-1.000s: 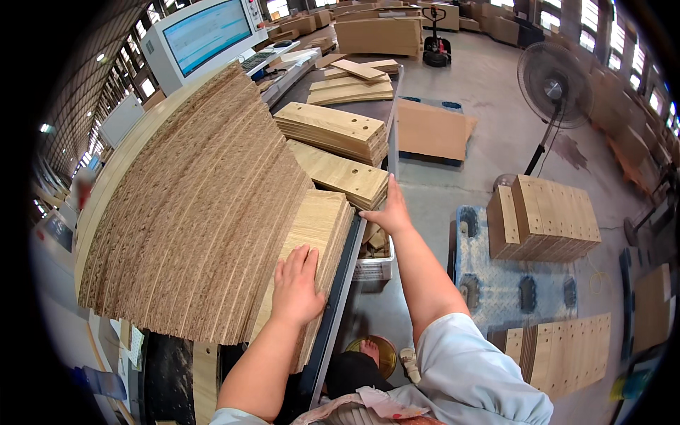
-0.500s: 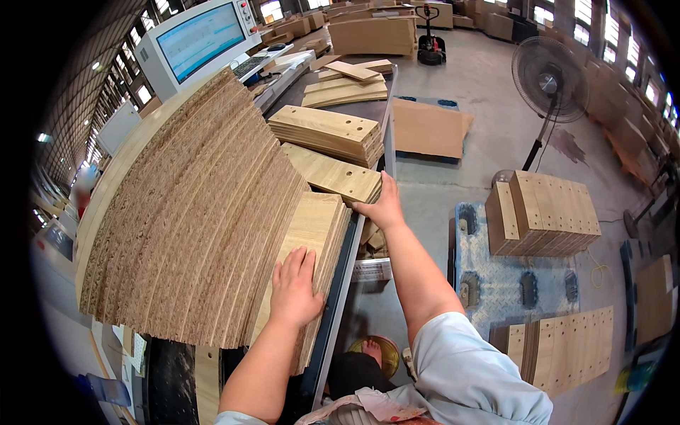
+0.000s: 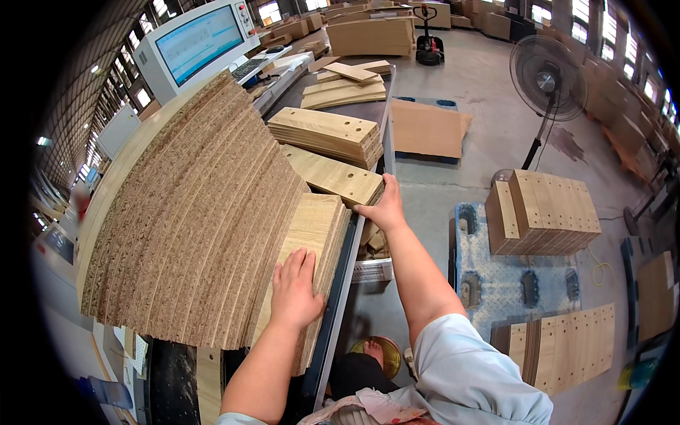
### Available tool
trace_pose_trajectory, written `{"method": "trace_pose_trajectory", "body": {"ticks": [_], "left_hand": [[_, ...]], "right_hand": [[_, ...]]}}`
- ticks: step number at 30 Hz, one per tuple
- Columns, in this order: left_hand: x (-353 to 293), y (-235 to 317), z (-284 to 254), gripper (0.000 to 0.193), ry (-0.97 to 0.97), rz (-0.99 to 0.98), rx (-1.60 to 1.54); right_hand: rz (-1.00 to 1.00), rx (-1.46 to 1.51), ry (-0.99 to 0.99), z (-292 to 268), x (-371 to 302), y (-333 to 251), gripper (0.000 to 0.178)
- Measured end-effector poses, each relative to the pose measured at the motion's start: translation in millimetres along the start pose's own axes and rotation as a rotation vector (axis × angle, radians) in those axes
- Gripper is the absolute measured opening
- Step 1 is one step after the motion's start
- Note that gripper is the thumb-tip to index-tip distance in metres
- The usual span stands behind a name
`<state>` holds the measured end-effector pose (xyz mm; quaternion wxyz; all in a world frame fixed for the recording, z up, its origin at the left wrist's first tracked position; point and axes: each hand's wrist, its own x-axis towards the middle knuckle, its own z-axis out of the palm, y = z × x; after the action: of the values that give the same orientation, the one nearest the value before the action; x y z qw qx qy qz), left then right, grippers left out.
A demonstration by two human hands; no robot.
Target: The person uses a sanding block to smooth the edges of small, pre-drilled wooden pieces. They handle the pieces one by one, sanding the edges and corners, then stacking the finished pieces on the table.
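My left hand (image 3: pixel 296 290) lies flat, fingers stretched, on the top wood-grain board (image 3: pixel 315 212) of a pile at the front of the bench. Just beyond it, my right hand (image 3: pixel 384 207) grips the right end of a drilled board stack (image 3: pixel 336 175), thumb on the near side and fingers round the far corner. That stack's left end reaches toward the large leaning row of chipboard panels (image 3: pixel 191 212), whose rough brown edges face up. Behind it sits another stack of drilled boards (image 3: pixel 326 131), with two dark holes showing near its right end.
Loose boards (image 3: pixel 347 88) lie farther back on the bench, near a computer monitor (image 3: pixel 198 42). A crate of offcuts (image 3: pixel 372 269) stands below the bench edge. To the right are a blue pallet (image 3: pixel 524 273) with drilled board stacks (image 3: pixel 552 212) and a standing fan (image 3: pixel 545 81).
My hands keep almost the same places and the boards look unmoved. The view has shifted very slightly.
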<state>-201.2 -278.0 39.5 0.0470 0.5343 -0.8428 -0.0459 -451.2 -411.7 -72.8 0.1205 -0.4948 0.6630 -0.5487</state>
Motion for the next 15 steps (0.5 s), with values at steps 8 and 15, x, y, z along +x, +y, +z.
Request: {"method": "trace_pose_trajectory", "body": {"ticks": [8,15], "left_hand": [[0.2,0.2,0.8,0.082,0.003,0.002,-0.001],[1.1,-1.4,1.5,0.081,0.028,0.014,-0.016]], "right_hand": [[0.037,-0.077,-0.144,-11.2,0.7,-14.4,0.107],[-0.038,-0.125,-0.084,-4.0,-2.0,-11.3,0.096]]}}
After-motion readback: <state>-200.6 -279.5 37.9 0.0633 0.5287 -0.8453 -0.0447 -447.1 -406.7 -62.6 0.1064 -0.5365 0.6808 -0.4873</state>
